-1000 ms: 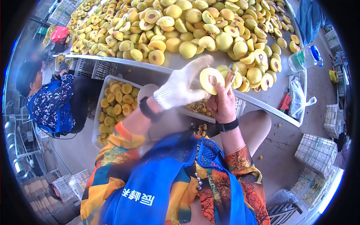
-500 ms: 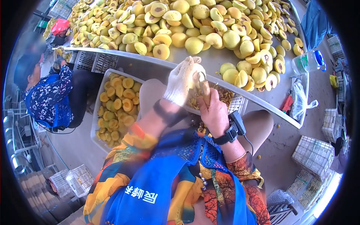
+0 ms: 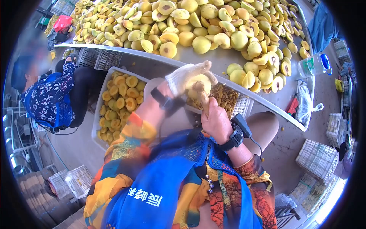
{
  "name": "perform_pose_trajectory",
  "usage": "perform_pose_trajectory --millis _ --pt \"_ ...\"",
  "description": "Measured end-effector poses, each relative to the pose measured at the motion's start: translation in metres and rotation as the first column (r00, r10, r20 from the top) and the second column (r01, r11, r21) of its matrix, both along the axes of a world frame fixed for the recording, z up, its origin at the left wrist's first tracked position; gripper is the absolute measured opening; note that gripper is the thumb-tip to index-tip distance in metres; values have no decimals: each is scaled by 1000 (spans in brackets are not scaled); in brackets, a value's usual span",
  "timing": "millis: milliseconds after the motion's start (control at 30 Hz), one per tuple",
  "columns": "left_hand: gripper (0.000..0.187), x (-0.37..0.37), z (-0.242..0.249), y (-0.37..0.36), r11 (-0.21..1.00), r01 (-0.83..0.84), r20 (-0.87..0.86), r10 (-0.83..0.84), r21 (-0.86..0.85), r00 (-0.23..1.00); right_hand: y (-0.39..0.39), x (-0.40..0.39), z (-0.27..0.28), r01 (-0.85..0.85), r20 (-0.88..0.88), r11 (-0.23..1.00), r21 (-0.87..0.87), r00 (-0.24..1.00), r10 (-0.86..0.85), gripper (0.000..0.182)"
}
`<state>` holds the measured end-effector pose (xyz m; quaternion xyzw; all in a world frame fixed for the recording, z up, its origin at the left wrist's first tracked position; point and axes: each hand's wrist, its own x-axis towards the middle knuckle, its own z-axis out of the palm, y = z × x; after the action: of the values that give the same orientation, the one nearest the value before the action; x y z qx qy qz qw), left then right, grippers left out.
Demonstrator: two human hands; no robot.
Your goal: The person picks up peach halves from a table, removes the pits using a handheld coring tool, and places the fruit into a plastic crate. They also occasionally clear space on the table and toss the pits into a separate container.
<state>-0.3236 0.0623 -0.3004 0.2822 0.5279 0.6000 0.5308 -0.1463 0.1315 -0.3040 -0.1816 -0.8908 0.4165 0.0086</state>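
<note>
My left hand point(image 3: 183, 76), in a white knit glove, grips a yellow peach half point(image 3: 198, 82) just below the table's front edge. My bare right hand point(image 3: 216, 121) holds a wooden-handled pitting tool point(image 3: 204, 100), its tip pressed into the peach half. Both hands work over a white crate of pits and scraps point(image 3: 223, 95). A black band is on each wrist.
A metal table point(image 3: 213, 61) carries a big heap of whole and halved peaches point(image 3: 198, 23). A white crate of pitted halves point(image 3: 118, 103) stands at my left knee. A person in a floral top point(image 3: 49, 99) sits to the left. A plastic jug point(image 3: 313, 65) and stacked crates point(image 3: 320, 156) are at right.
Both hands have come down from the table's surface to below its edge. The peach half has turned face down over the scrap crate with the tool working in it.
</note>
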Motion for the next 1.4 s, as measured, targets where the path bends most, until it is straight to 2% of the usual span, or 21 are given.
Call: perform_pose_trajectory --millis 100,133,167,233,267,367,400,500,533,633,733,800,833,900,933,1033,1100,1133,1233,1300,1400 --pt "47 -2 5 5 960 -1 113 34 -279 993 -1 -1 -10 5 8 998 -63 1000 -4 24" --pt "45 -1 5 7 945 -83 263 172 -316 950 -1 -4 -7 85 19 983 -163 996 -83 23" --pt "44 3 8 6 942 -184 302 269 -282 914 -2 -8 -1 164 36 952 -260 986 -160 23" --pt "43 18 27 3 897 -382 385 441 -224 810 -6 -10 11 192 -4 944 -269 980 -200 20" --pt "39 24 29 1 887 -425 444 459 -181 769 -9 -11 13 186 -37 944 -274 978 -203 20" --pt "36 28 11 0 853 -478 346 523 -211 779 -19 -10 0 207 -48 935 -287 972 -230 17" --pt "31 37 26 -1 822 -527 283 569 -216 772 -21 -11 -6 220 -43 932 -288 969 -242 15" --pt "26 46 13 7 697 -699 132 717 -160 684 -23 -8 -16 222 -67 890 -399 961 -270 10" --pt "22 50 14 11 670 -735 169 741 -107 651 -23 -7 -19 225 -46 879 -421 962 -268 9" --pt "21 53 6 17 648 -761 128 758 -37 639 -20 -6 -23 233 -2 856 -461 965 -264 8" --pt "20 47 11 12 782 -588 416 615 -208 670 -20 -4 -19 225 -42 889 -399 964 -263 12" --pt "20 45 11 12 795 -565 503 589 -220 633 -20 -5 -17 210 -153 940 -268 954 -256 16" --pt "19 45 11 13 802 -553 545 575 -225 611 -17 -6 -12 207 -97 943 -261 966 -239 16" --pt "20 48 13 16 727 -651 299 685 -219 665 -11 -8 -1 193 13 949 -250 981 -196 18" --pt "21 49 15 17 690 -695 165 724 -202 670 -9 -8 -2 186 -13 949 -255 981 -195 18" --pt "22 43 18 11 809 -562 190 587 -171 787 -3 -5 -5 149 -78 955 -255 982 -174 17" --pt "22 41 23 9 846 -509 259 533 -158 805 4 -4 -3 95 -116 968 -232 985 -124 16" --pt "22 40 24 8 863 -483 292 504 -148 813 5 -5 -14 131 -93 962 -239 983 -157 13" --pt "20 48 17 15 748 -653 150 663 -118 733 -6 -7 -21 101 -307 943 -317 930 -202 9" --pt "20 50 9 19 708 -704 41 706 -56 707 -9 -6 -18 120 -113 838 -532 971 -211 8" --pt "21 56 6 20 705 -709 -61 707 -13 704 -15 -4 7 248 148 562 -789 965 -217 10"
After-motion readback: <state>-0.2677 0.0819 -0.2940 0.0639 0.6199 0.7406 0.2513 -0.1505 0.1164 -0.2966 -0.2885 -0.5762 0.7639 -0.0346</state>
